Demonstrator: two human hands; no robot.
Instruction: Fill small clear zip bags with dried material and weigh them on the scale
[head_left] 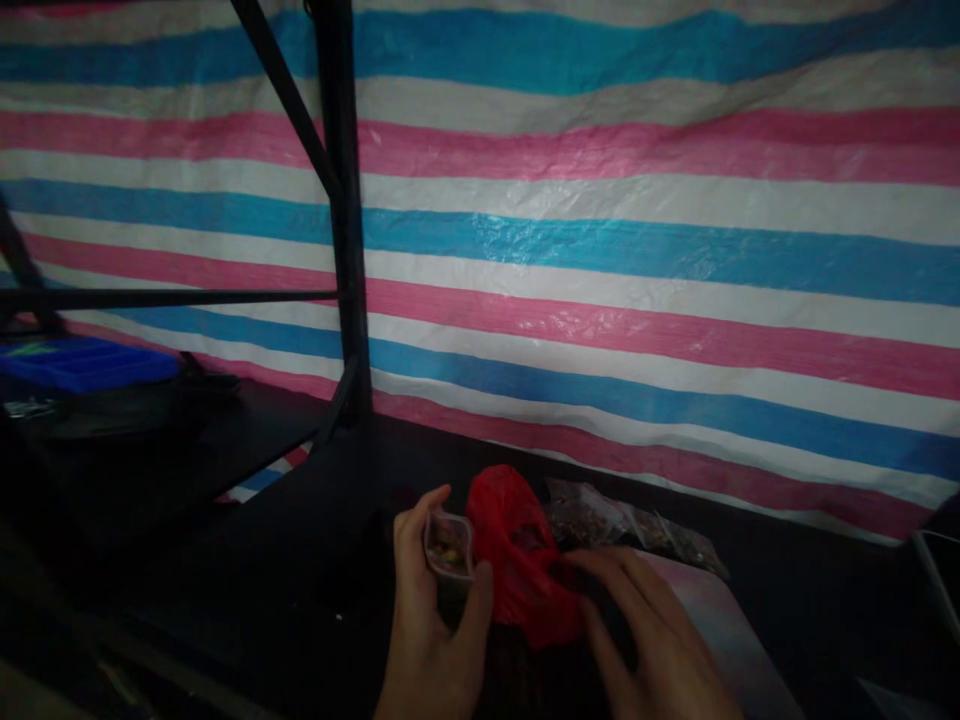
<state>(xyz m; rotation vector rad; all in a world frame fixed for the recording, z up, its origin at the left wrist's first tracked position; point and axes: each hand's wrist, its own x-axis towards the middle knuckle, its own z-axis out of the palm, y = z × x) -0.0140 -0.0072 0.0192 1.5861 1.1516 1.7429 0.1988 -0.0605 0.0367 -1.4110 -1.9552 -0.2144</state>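
In my left hand (439, 620) is a small clear plastic bag (448, 545), its mouth spread between thumb and fingers. Small yellowish-brown pieces lie inside it. Beside it on the dark table sits a red plastic bag (506, 530), bunched up with an opening near its middle. My right hand (637, 620) reaches over the right side of the red bag, thumb and fingers curved and apart by the bag's opening. Whether its fingertips pinch anything is too dark to make out.
Behind the red bag lie clear bags (600, 515) of small dark items. A pale pinkish flat panel (712, 620) lies at right. A black metal frame (349, 220) rises at left, near a blue tray (90, 362). Striped sheeting (637, 250) hangs behind.
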